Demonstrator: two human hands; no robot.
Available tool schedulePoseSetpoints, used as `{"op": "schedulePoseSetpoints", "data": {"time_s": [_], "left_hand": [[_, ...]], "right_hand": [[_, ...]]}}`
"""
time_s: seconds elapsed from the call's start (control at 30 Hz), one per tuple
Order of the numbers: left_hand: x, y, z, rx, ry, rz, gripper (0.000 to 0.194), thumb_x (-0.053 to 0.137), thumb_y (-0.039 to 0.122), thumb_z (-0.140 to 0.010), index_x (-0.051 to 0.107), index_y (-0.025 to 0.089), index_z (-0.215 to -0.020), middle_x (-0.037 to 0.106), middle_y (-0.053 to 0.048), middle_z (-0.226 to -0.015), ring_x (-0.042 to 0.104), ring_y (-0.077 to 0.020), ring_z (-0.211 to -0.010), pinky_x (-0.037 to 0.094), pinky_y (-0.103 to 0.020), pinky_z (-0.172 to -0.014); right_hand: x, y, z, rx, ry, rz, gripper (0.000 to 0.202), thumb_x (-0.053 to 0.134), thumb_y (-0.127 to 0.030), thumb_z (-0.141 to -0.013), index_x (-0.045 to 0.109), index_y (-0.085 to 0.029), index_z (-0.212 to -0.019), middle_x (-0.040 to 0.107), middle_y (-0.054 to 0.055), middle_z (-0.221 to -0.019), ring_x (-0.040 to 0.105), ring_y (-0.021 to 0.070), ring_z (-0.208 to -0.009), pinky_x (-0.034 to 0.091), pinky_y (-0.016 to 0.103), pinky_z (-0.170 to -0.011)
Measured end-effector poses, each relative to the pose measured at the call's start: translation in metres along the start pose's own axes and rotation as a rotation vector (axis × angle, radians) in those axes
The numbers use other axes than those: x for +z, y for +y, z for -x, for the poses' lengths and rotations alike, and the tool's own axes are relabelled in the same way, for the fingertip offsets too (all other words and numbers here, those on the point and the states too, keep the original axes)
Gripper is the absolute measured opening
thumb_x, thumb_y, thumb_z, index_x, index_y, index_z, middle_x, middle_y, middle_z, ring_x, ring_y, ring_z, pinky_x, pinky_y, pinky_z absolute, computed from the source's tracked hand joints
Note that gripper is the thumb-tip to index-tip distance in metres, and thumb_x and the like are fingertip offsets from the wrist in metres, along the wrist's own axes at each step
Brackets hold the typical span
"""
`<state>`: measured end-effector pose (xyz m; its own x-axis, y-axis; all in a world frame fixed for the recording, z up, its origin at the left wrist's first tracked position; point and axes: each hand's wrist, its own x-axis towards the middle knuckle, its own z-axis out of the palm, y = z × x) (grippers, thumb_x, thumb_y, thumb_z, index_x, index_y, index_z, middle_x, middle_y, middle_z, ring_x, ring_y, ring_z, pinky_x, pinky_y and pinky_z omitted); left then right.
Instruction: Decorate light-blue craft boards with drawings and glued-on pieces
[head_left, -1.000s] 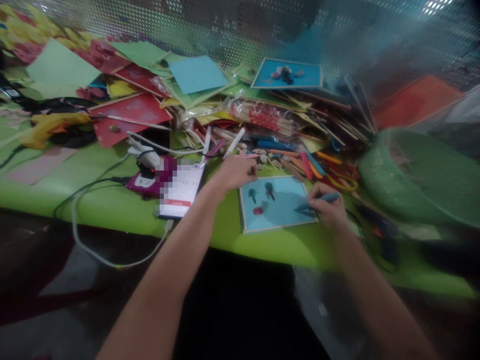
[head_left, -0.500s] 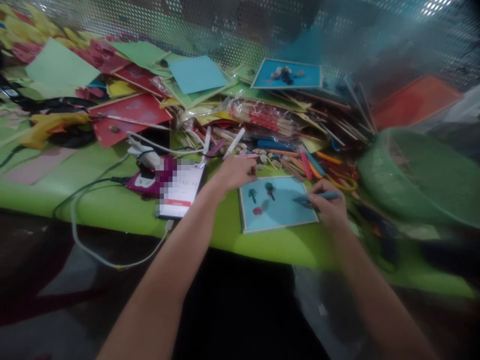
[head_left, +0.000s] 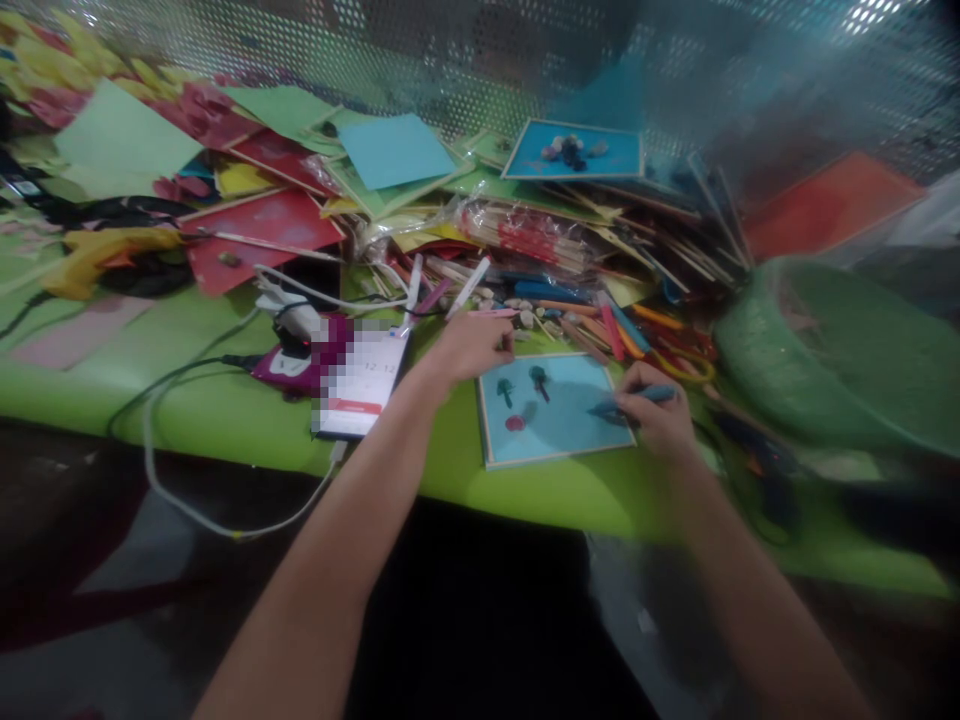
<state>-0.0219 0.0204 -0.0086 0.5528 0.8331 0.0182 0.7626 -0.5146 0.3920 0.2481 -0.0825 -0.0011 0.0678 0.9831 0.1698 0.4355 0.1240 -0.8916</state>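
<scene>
My right hand [head_left: 656, 405] grips a blue marker [head_left: 637, 400], its tip pointing left over the light-blue card [head_left: 555, 440]. Whether the tip touches the paper I cannot tell. On the card are two green tree shapes, one a green tree [head_left: 539, 380] with a dark trunk, and a red round shape [head_left: 515, 423]. A pale border frames the card. Near its upper left corner rests my left hand [head_left: 476, 345], fingers curled; what they hold, if anything, is hidden. A pink pen [head_left: 491, 313] shows just beyond the left hand's knuckles.
A phone [head_left: 364, 385] and a purple power adapter [head_left: 300, 365] with cables lie left. Colored pens, small stones, a bag of sticks [head_left: 525, 230] and framed cards [head_left: 574, 150] crowd the back. At right stands a green basin [head_left: 825, 350]; a yellow glue gun [head_left: 105, 255] lies far left.
The blue marker in my right hand has shifted very slightly over the card. My left hand and the card stay in place.
</scene>
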Motion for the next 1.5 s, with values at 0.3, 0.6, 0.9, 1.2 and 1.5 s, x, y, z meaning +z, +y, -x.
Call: {"op": "schedulePoseSetpoints", "data": {"time_s": [0.3, 0.6, 0.9, 1.2, 1.5], "left_hand": [[-0.0045, 0.0042, 0.0012, -0.012, -0.019, -0.023, 0.018, 0.063, 0.028, -0.087, 0.077, 0.02, -0.095, 0.08, -0.005, -0.109, 0.069, -0.0268, -0.118, 0.051, -0.039, -0.102], [-0.0022, 0.0024, 0.0005, -0.011, -0.014, -0.007, 0.018, 0.063, 0.028, -0.086, 0.077, 0.021, -0.094, 0.079, -0.004, -0.115, 0.069, -0.0265, -0.119, 0.052, -0.037, -0.101], [0.0, -0.0005, -0.0007, 0.0, 0.007, -0.016, 0.015, 0.064, 0.026, -0.085, 0.077, 0.022, -0.091, 0.08, -0.003, -0.105, 0.067, -0.0259, -0.123, 0.05, -0.035, -0.104], [-0.0031, 0.0023, 0.0002, -0.017, -0.022, -0.029, 0.016, 0.063, 0.029, -0.087, 0.076, 0.021, -0.094, 0.079, -0.004, -0.109, 0.069, -0.0252, -0.118, 0.051, -0.035, -0.101], [-0.0007, 0.0008, 0.0001, -0.003, -0.008, -0.017, 0.014, 0.064, 0.028, -0.087, 0.075, 0.021, -0.092, 0.08, -0.004, -0.111, 0.069, -0.0263, -0.12, 0.051, -0.038, -0.104]], "right_hand": [[-0.0031, 0.0028, 0.0019, 0.006, -0.004, -0.04, 0.012, 0.065, -0.028, -0.065, 0.059, -0.022, -0.057, 0.052, -0.003, -0.055, 0.043, 0.0129, -0.055, 0.034, 0.028, -0.053], [-0.0004, 0.0035, 0.0019, 0.012, 0.042, -0.032, 0.014, 0.068, -0.028, -0.069, 0.058, -0.022, -0.061, 0.051, -0.003, -0.055, 0.043, 0.0127, -0.055, 0.035, 0.029, -0.054], [-0.0012, -0.0009, 0.0011, 0.024, -0.014, -0.012, 0.013, 0.065, -0.027, -0.064, 0.057, -0.022, -0.055, 0.048, -0.003, -0.052, 0.041, 0.0124, -0.053, 0.031, 0.028, -0.052], [-0.004, 0.0002, 0.0014, 0.025, -0.021, -0.05, 0.011, 0.066, -0.028, -0.062, 0.059, -0.022, -0.056, 0.051, -0.002, -0.053, 0.043, 0.0132, -0.053, 0.033, 0.029, -0.052], [-0.0042, 0.0005, 0.0024, 0.018, -0.03, -0.035, 0.012, 0.067, -0.028, -0.063, 0.06, -0.022, -0.056, 0.053, -0.002, -0.054, 0.046, 0.0143, -0.055, 0.035, 0.029, -0.053]]}}
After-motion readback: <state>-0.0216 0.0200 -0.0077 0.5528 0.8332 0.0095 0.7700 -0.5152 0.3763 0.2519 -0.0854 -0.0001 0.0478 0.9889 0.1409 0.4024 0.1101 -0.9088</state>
